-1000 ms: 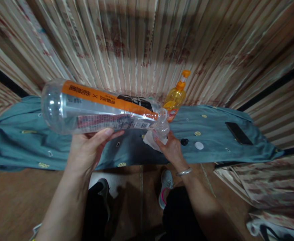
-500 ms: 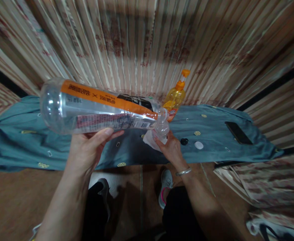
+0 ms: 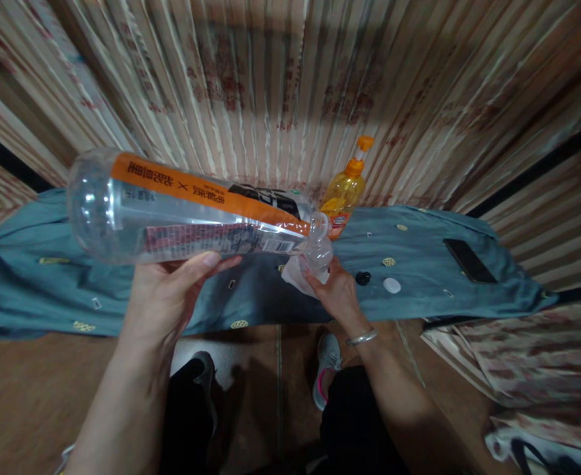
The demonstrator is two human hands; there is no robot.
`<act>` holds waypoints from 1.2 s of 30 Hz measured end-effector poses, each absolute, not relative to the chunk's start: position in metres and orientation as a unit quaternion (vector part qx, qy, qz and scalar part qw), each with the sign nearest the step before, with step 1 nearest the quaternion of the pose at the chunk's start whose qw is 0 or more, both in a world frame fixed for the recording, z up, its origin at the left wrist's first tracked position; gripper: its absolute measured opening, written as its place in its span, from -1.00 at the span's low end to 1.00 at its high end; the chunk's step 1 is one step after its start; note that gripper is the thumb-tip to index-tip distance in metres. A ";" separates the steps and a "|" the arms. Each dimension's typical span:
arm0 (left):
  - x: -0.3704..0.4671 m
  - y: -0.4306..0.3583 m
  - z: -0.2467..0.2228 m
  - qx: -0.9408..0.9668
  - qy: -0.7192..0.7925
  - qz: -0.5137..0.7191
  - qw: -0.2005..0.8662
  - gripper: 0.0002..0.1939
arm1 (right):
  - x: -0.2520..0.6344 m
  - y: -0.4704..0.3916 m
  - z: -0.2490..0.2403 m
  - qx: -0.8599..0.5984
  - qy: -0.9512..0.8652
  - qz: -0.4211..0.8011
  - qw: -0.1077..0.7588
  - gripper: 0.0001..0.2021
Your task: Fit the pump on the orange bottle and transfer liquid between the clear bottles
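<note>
My left hand (image 3: 174,287) is wrapped under a large clear plastic bottle (image 3: 181,214) with an orange and grey label. The bottle tilts almost level, its neck end toward the right and slightly down. At that end my right hand (image 3: 337,287) grips a small clear plastic bottle (image 3: 319,247), its fingers partly behind it. The two bottles meet or overlap in view; whether their mouths touch, I cannot tell. A white tissue (image 3: 298,276) shows under the small bottle, beside my right fingers. Just beyond stands a yellow pump bottle (image 3: 342,194) with an orange pump head.
A green patterned cloth (image 3: 419,297) covers the narrow surface before me. On its right lie a black cap (image 3: 363,278), a white round lid (image 3: 392,285) and a dark phone (image 3: 469,260). A striped curtain (image 3: 271,86) hangs behind. My feet are on brown floor tiles (image 3: 255,389).
The large bottle and my left hand have shifted slightly left. My right hand keeps its hold on the small bottle, almost unmoved.
</note>
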State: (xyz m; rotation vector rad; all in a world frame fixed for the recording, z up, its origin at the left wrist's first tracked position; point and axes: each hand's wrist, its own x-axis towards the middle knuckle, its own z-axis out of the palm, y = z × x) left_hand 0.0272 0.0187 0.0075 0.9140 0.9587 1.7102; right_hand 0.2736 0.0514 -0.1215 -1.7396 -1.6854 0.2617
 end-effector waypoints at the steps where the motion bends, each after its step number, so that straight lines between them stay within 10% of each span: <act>1: 0.027 0.019 0.008 0.374 0.391 0.698 0.468 -0.63 | 0.274 0.052 -0.122 -0.670 -0.650 0.100 0.345 -0.42; 36: 0.029 0.015 0.013 0.393 0.387 0.704 0.447 -0.28 | 0.274 0.050 -0.119 -0.665 -0.654 0.118 0.339 -0.42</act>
